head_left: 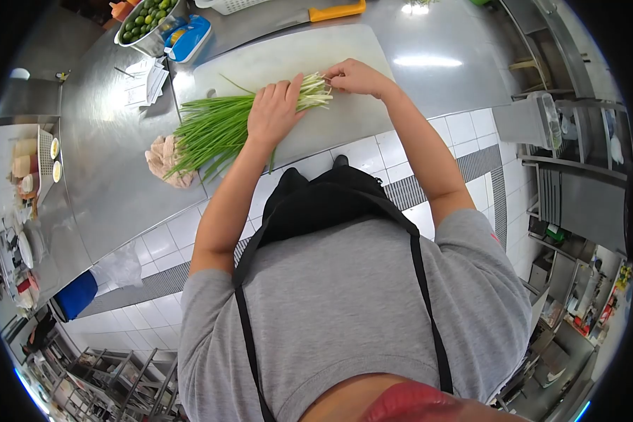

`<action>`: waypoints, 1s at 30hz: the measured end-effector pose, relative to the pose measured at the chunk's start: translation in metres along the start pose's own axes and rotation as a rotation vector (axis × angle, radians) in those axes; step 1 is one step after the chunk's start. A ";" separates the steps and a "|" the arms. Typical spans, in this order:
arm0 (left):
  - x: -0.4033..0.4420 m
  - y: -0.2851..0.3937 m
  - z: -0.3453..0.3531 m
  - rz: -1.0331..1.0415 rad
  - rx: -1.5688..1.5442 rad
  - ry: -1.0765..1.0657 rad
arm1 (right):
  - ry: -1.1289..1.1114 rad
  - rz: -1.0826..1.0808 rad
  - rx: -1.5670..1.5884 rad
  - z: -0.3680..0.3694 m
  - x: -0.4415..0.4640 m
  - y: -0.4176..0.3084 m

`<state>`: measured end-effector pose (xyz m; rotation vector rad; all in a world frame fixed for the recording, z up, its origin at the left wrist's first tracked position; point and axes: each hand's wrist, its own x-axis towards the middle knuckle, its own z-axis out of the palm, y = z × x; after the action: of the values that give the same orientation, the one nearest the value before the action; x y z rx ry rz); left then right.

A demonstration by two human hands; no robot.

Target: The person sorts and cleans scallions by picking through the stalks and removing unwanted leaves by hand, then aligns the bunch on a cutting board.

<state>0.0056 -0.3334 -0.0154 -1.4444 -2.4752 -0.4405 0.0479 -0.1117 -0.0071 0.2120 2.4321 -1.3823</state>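
The worktop is smooth, glossy metal. The cutting board looks like matt plastic; the rag is rumpled cloth, the slips paper.

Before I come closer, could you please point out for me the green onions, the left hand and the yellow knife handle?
Green onions (214, 126): head view, on the long green leaves.
Left hand (273, 112): head view, on its back.
Knife handle (337, 10): head view, on the middle of the grip.
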 end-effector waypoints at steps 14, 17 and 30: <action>0.017 -0.012 -0.022 -0.046 -0.141 -0.321 | 0.419 -0.199 -0.689 -0.075 -0.021 -0.019; 0.012 -0.015 -0.016 -0.038 -0.152 -0.147 | 0.668 -0.227 -0.686 -0.116 -0.050 -0.056; 0.075 -0.022 -0.186 -0.232 -0.911 0.132 | 0.859 -0.900 -0.226 -0.064 -0.076 -0.233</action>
<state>-0.0388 -0.3532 0.1798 -1.2807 -2.4229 -1.8142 0.0379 -0.1748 0.2377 -0.5296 3.6487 -1.4856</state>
